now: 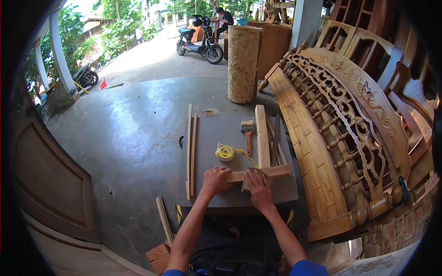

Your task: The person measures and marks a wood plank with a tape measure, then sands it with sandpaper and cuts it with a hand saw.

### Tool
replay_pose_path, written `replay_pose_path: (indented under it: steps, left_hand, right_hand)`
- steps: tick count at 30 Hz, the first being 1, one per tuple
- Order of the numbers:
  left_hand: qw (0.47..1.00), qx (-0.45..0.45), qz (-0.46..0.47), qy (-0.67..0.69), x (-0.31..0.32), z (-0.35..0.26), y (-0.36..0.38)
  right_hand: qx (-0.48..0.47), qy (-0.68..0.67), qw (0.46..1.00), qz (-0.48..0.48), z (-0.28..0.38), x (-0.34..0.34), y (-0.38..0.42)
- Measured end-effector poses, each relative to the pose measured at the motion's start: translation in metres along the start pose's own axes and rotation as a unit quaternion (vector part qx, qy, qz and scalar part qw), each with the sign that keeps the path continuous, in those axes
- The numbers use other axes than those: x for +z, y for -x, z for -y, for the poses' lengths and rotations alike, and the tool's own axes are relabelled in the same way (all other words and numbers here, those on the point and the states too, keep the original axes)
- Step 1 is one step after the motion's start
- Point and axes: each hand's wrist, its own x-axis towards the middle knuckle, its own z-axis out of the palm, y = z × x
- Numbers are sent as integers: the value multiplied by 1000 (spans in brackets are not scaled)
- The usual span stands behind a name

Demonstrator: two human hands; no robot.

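A short wooden bar (279, 171) lies crosswise near the front of a small grey table (212, 133). My left hand (215, 181) is closed around the bar's left end. On the bar's middle, my right hand (259, 187) presses down with its fingers bent over a thin greyish sheet (245, 184) that looks like sandpaper; the fingers hide most of it. Behind the bar lie a yellow tape measure (225, 152) with some tape out, a paintbrush (247, 135) with an orange handle and a thick wooden post (262, 138).
Thin wooden strips (191, 152) line the table's left side; a dark strip (276, 138) lies right of the post. Carved wooden panels (340, 124) lean at the right. A rolled woven mat (242, 64) stands behind. Farther off are a scooter (200, 41) and a seated person (224, 20).
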Motion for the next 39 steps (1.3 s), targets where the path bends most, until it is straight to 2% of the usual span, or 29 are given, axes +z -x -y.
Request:
replay_pose_path:
  steps: [2, 4, 7, 8, 11, 12, 15, 16, 19, 20, 23, 24, 27, 28, 31, 32, 35, 36, 39]
  left_hand:
    - [1000, 14, -11, -1, -1, 1, 0]
    - [1000, 10, -3, 4, -1, -1, -2]
    - [1000, 1, 17, 4, -4, -1, -2]
    - [1000, 10, 7, 1, 1, 2, -1]
    - [1000, 20, -14, 0, -2, 3, -2]
    - [1000, 19, -18, 7, 0, 0, 0]
    - [1000, 2, 2, 10, -1, -1, 0]
    - [1000, 6, -6, 8, 2, 0, 2]
    - [1000, 20, -21, -3, 5, 7, -1]
    - [1000, 18, -17, -2, 1, 3, -1]
    - [1000, 8, 3, -2, -3, -4, -3]
    - [1000, 8, 14, -9, -3, -3, -1]
    - [1000, 26, -6, -1, 1, 1, -2]
    - [1000, 26, -2, -3, 1, 1, -1]
    - [1000, 18, 4, 0, -1, -2, -3]
    - [1000, 14, 8, 1, -1, -2, -3]
    - [1000, 20, -3, -1, -1, -2, -1]
    - [1000, 25, -11, -2, -1, -2, -3]
    - [1000, 17, 20, 17, -7, -6, -7]
  right_hand:
    - [169, 49, 979, -103, -25, -10, 0]
    - [313, 67, 931, -176, -34, -10, -1]
    - [130, 44, 988, -78, -7, 1, 1]
    - [12, -35, 999, 25, 1, -9, 6]
    - [105, 4, 993, -54, -21, -18, 5]
    - [215, 56, 969, -105, -23, -16, 2]
    - [168, 57, 978, -109, 8, -11, -9]
    - [32, -30, 999, -10, 16, -6, -5]
    - [106, 17, 992, -62, -10, 2, -3]
    - [234, 74, 961, -130, -13, -1, -6]
    - [228, 89, 961, -131, -5, 6, -10]
    - [120, 36, 989, -80, 0, 6, -6]
    - [124, 54, 990, -28, -16, -11, 0]
    - [201, 87, 972, -85, -25, -8, 0]
    - [227, 91, 963, -110, -8, -7, -4]
    - [137, 68, 986, -63, -1, -3, -1]
    - [2, -32, 999, 24, 14, -10, 8]
    - [17, -47, 999, 16, 7, -15, 6]
    - [214, 60, 970, -100, -20, -6, 4]
